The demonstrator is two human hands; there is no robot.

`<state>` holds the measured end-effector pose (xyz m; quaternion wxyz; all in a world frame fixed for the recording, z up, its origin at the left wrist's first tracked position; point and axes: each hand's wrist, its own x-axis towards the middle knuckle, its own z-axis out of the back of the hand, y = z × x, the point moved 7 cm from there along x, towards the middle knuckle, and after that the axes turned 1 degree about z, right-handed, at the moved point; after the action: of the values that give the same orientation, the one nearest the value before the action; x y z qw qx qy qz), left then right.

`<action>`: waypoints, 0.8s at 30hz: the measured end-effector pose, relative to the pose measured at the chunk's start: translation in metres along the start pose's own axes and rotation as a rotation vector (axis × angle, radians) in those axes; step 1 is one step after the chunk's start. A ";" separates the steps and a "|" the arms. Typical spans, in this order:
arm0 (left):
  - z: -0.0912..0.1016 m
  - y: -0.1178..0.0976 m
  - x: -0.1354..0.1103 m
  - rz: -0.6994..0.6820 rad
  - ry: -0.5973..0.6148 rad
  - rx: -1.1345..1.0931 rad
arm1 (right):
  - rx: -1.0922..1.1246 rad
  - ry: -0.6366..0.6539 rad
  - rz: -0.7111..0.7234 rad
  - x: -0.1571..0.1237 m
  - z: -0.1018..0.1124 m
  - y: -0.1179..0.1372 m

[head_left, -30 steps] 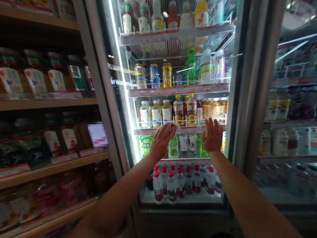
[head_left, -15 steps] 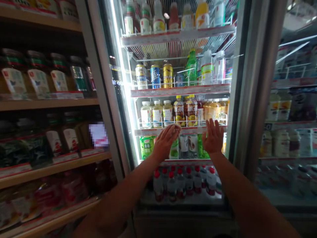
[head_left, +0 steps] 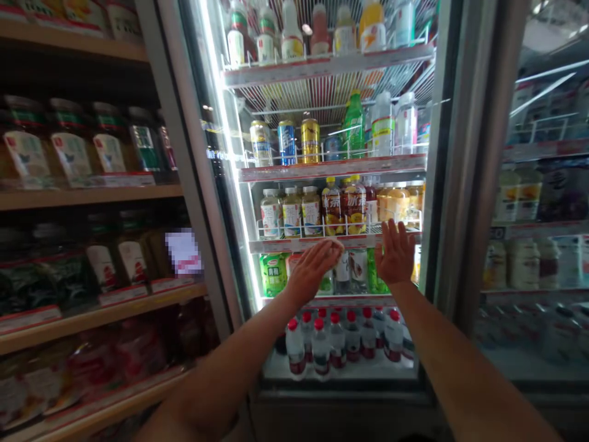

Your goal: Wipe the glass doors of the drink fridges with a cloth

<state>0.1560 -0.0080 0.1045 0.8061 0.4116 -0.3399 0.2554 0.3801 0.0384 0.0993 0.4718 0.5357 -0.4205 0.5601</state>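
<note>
I face an open drinks fridge with lit wire shelves. My left hand (head_left: 315, 265) reaches in at the third shelf's front edge (head_left: 276, 245), fingers stretched out together and holding nothing, in front of green and white bottles (head_left: 272, 274). My right hand (head_left: 394, 252) is raised flat beside it, fingers spread, palm toward the shelf, empty. Above the hands stand tea and juice bottles (head_left: 343, 205). Below them are water bottles with red caps (head_left: 322, 344).
The fridge's glass door (head_left: 202, 159) stands open on the left. Wooden shelves with jars (head_left: 69, 150) and packets fill the left side. A second fridge with a closed glass door (head_left: 538, 202) stands on the right. Cans (head_left: 288, 141) sit on the second shelf.
My left hand has slid to the right and a little lower along the shelf edge. My right hand has stayed where it was.
</note>
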 end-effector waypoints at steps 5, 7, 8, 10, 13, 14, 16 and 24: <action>-0.010 -0.024 -0.011 -0.277 0.168 -0.040 | 0.020 0.005 -0.008 0.000 0.000 0.000; -0.005 -0.009 0.002 -0.146 0.107 -0.017 | 0.021 0.008 -0.010 0.000 0.000 0.000; -0.002 -0.001 0.008 -0.062 0.054 0.000 | 0.017 0.010 -0.009 0.000 0.000 0.000; 0.004 0.011 0.015 0.068 -0.049 0.033 | 0.005 0.007 -0.006 0.000 0.000 -0.001; 0.000 0.003 0.010 0.027 -0.053 0.031 | -0.014 -0.013 0.011 0.000 0.001 0.000; -0.004 -0.005 0.007 -0.056 -0.007 0.017 | -0.018 -0.019 0.016 0.000 0.001 0.000; -0.010 -0.020 0.001 -0.232 0.097 -0.016 | -0.018 -0.016 0.020 0.000 0.001 0.001; 0.004 0.005 0.023 0.026 -0.040 0.014 | 0.022 0.010 -0.002 -0.001 -0.001 -0.001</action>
<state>0.1659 -0.0050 0.1263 0.7929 0.4177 -0.3596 0.2598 0.3812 0.0394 0.0987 0.4684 0.5386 -0.4115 0.5668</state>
